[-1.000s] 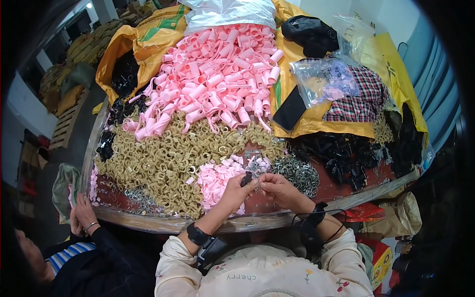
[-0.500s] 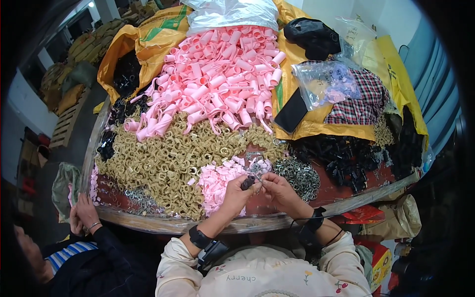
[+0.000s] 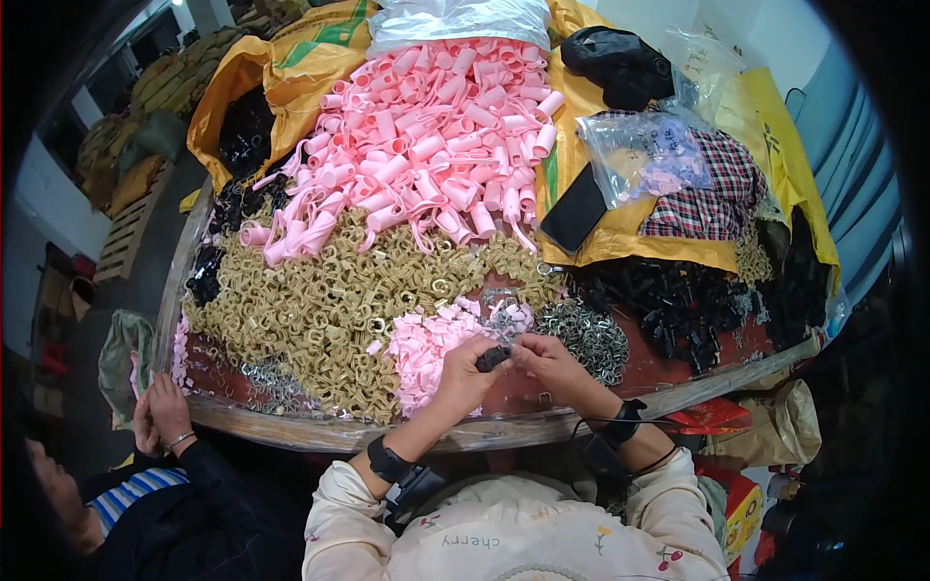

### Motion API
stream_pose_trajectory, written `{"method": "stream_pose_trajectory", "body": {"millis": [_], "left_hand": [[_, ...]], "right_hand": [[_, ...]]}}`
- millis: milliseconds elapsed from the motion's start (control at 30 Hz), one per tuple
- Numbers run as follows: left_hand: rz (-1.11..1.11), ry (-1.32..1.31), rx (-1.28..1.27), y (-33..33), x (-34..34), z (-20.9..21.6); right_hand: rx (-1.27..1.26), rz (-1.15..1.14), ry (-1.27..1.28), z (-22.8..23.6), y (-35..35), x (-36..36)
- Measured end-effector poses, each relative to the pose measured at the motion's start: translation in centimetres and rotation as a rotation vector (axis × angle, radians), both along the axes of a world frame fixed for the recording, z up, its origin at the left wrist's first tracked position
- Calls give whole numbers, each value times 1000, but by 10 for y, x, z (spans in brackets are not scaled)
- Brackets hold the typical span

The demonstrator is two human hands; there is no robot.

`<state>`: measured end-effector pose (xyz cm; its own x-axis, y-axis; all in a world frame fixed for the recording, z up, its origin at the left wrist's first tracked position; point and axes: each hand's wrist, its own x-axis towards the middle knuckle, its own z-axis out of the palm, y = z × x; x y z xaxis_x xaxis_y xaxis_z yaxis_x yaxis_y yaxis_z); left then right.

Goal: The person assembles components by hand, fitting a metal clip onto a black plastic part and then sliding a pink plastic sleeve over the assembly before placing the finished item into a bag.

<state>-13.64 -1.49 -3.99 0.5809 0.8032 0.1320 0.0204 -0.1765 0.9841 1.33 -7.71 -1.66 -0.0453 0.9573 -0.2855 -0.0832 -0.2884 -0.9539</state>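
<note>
Left hand (image 3: 465, 374): fingers clamped on a small dark piece (image 3: 493, 359)
Right hand (image 3: 548, 362): at 3 o'clock from it, fingertips bunched right next to it; honestly can't tell from here whether they're closed on anything
Dark piece: between the 2 hands, over the table's near side
Flat pink bits (image 3: 423, 353): heaped at 9 o'clock
Metal links (image 3: 593, 339): piled around 3 o'clock, just past the right fingertips
Tan clips (image 3: 329, 310): big spread toward 10 o'clock
Pink tubes (image 3: 426, 160): 12 o'clock, far side
My 2 cents: grip firmly, leave its 3 o'clock end uncovered, and work above the bare red tabletop (image 3: 521, 396) so drops don't vanish into heaps
</note>
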Motion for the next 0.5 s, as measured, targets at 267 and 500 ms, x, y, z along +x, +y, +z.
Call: {"method": "stream_pose_trajectory", "body": {"millis": [267, 500], "left_hand": [[-22, 6, 125, -1, -2, -1], [-40, -86, -575, 0, -7, -3]], "right_hand": [[-62, -83, 293, -10, -4, -1], [479, -260, -856, -6, -4, 5]]}}
